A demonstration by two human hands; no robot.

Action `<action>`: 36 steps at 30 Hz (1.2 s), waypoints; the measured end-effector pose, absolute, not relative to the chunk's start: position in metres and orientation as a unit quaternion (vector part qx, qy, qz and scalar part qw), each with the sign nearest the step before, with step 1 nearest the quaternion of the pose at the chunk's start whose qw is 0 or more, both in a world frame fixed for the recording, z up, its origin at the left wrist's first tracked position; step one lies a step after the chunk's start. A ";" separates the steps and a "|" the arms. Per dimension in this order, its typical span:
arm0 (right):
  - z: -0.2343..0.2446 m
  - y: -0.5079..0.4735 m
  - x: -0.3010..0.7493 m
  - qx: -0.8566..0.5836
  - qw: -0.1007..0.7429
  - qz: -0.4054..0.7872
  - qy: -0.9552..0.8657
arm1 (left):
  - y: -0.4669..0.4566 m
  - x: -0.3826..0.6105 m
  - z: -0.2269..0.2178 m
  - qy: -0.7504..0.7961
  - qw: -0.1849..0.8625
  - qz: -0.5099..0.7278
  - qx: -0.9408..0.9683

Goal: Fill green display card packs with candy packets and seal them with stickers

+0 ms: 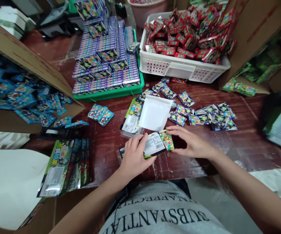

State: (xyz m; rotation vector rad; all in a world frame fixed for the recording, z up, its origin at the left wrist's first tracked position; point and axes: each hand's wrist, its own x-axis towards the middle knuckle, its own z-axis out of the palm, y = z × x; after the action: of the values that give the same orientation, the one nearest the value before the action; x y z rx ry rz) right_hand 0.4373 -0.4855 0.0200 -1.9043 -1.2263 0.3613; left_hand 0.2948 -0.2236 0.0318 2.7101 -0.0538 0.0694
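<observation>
A black and green printed pouch (154, 145) with a pale barcode label lies in front of me, near the table's front edge. My left hand (134, 155) is closed on its left part, thumb and fingers on opposite edges. At the pouch's right end, my right hand (191, 143) grips a small green, colourful packet (167, 140) between thumb and fingers. Whether part of that packet is inside the pouch, I cannot tell. Just beyond my hands lie another printed pouch (131, 121) and a white sheet-like piece (156, 112).
Dark purple packets (205, 116) lie scattered beyond my right hand. Blue packets (100, 114) lie to the left, near stacked pouches (62, 165). A green tray (108, 94) of purple boxes and a white basket (184, 71) of red packets stand behind, between cardboard boxes (257, 29).
</observation>
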 end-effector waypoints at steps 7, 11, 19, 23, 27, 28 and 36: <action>0.055 -0.484 0.463 -0.757 0.378 0.166 -0.506 | -0.201 0.302 0.041 -0.041 0.225 0.039 0.973; 0.069 -0.470 0.475 -0.707 0.343 0.226 -0.576 | -0.195 0.303 0.047 -0.096 0.247 0.006 0.964; 0.059 -0.454 0.471 -0.739 0.346 0.177 -0.551 | -0.214 0.306 0.050 0.039 0.319 0.009 0.947; 0.044 -0.445 0.447 -0.763 0.481 0.182 -0.391 | -0.230 0.314 0.044 0.126 0.402 0.038 0.906; 0.025 -0.431 0.431 -0.733 0.589 0.205 -0.273 | -0.235 0.317 0.033 0.088 0.516 0.037 0.851; 0.022 -0.430 0.430 -0.732 0.588 0.217 -0.268 | -0.233 0.316 0.030 0.081 0.548 0.027 0.832; 0.007 -0.414 0.409 -0.718 0.641 0.213 -0.169 | -0.195 0.320 0.025 0.104 0.685 -0.031 0.720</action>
State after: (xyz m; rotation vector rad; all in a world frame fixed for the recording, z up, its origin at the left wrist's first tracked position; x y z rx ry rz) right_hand 0.4086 -0.4140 0.0071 -1.6376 -0.3857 0.4860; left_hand 0.3196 -0.1951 0.0250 1.6142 0.2327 -0.0704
